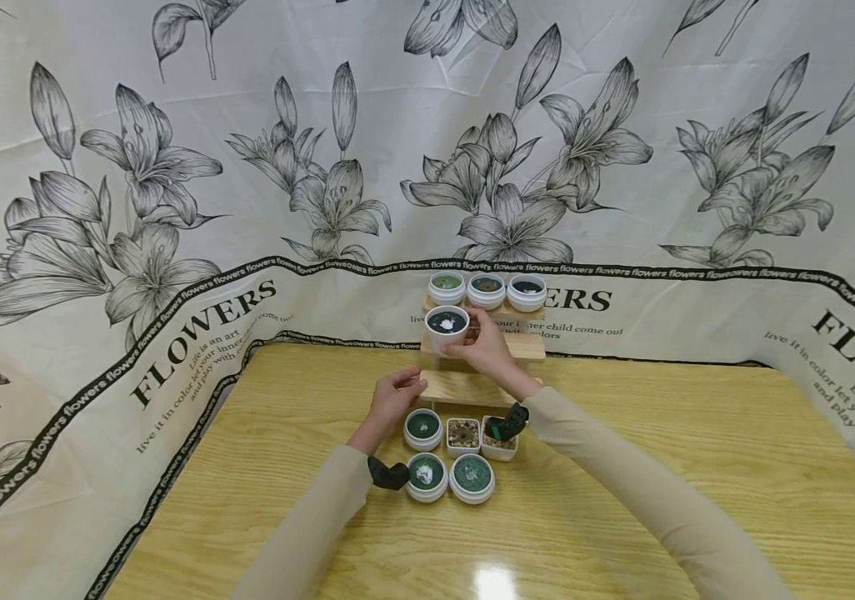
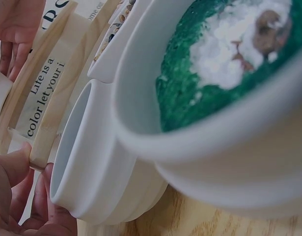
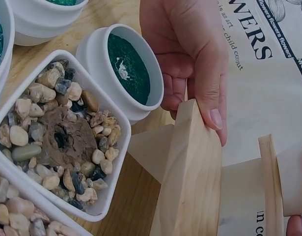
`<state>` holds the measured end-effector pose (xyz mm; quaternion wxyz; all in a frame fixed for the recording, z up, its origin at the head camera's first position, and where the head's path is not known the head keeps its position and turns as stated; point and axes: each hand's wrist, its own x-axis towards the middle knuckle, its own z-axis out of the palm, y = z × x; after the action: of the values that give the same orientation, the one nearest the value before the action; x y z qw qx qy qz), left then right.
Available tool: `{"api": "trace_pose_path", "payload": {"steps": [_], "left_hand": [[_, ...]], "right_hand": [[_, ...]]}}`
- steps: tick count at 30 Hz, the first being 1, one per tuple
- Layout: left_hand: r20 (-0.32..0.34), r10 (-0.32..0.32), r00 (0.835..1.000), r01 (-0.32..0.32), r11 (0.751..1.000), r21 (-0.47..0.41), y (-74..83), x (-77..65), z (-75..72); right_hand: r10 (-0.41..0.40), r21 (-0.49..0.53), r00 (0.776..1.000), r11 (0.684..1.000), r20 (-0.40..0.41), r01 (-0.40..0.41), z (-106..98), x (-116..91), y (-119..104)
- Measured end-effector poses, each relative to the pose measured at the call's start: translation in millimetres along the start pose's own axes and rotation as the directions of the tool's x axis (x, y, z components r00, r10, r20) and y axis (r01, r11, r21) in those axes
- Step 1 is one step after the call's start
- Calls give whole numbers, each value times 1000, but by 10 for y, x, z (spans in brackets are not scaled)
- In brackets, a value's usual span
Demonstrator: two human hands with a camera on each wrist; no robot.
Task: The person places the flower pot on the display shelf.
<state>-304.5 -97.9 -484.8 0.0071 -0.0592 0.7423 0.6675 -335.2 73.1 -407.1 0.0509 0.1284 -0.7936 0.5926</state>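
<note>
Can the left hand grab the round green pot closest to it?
Probably yes: the left hand is close beside that round white pot with green filling, and nothing seems to stand between them. But its grip is on the lowest wooden step, so it would likely have to let go first.

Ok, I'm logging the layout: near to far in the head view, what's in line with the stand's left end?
Front green-filled pot, second green-filled pot, lowest wooden step, dark-filled pot in the right hand, light-green-filled pot.
</note>
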Motion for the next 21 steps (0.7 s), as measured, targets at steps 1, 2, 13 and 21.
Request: {"api": "trace_pose_path", "payload": {"steps": [1,2,13,21], "left_hand": [[-1,2,1000,-2,1000,0,-1,2,1],[-2,3,1000,-3,1000,-2,3,0,4],[3,6,1000,-6,1000,-9,20,-21,9],[-8,6,1000,-6,1000,-11,46,-45,14]], "right_hand": [[-2,4,1000,1000,1,2,6,2,2],[0,8,1000,1000,3,0,10,2,3],[11,-9,1000,1000,8,-11,12,-18,-16],[8,-28,1000,1000,16,-8,-77,-75,-36]]}}
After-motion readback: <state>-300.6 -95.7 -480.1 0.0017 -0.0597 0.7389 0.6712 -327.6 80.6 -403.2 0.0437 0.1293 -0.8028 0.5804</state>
